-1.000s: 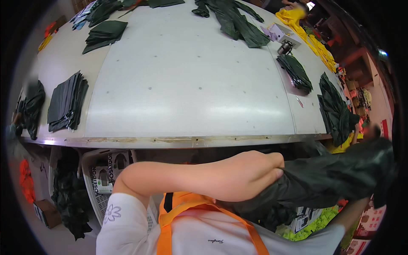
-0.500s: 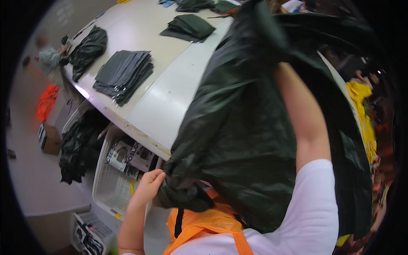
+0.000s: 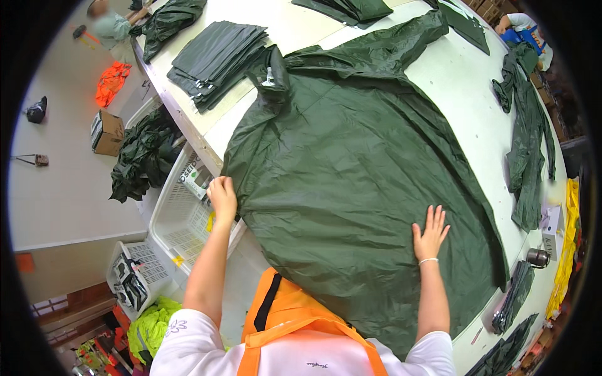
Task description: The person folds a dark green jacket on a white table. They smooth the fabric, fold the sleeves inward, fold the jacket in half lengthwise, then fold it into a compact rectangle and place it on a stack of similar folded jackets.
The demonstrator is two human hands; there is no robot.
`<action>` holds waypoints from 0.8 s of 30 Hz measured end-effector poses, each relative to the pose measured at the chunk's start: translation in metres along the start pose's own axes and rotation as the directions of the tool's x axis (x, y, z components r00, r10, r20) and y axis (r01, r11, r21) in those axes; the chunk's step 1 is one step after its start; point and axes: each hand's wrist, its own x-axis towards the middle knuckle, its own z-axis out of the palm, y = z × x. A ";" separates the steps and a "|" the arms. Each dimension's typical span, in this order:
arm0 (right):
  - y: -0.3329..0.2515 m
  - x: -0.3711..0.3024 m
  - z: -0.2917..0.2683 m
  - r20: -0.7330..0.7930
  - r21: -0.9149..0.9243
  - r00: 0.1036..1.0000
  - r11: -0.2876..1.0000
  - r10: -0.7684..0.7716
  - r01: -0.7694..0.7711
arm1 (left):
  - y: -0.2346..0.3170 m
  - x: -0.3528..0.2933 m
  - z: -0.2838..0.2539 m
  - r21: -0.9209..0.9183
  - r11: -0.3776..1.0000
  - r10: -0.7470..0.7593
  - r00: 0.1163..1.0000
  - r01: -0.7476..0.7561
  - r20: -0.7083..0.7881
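A large dark green waterproof garment (image 3: 338,163), perhaps a raincoat, lies spread over the white table (image 3: 439,94), its near part hanging close to my orange apron. One sleeve stretches away to the far right, and a collar-like bunch with a small white label sits at its upper left. At the garment's left edge my left hand (image 3: 222,199) is closed, pinching the fabric. My right hand (image 3: 431,235) lies flat on the lower right of the cloth, fingers spread.
A stack of folded dark green garments (image 3: 216,59) lies beyond the collar. White plastic baskets (image 3: 166,219) stand off the table's left edge, near a cardboard box (image 3: 108,133). Crumpled green garments (image 3: 525,144) and a dark tape roll (image 3: 537,257) lie to the right. Another person (image 3: 113,28) works at the far left.
The garment, held up by my raised right arm before, now lies spread on the table. My right hand has come down onto it; my left still grips its edge.
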 end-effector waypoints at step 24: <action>-0.089 -0.018 0.019 -0.079 -0.032 0.982 0.984 0.172 -0.175 | 0.070 0.305 0.053 -0.386 0.922 -0.108 0.975 0.025 -0.195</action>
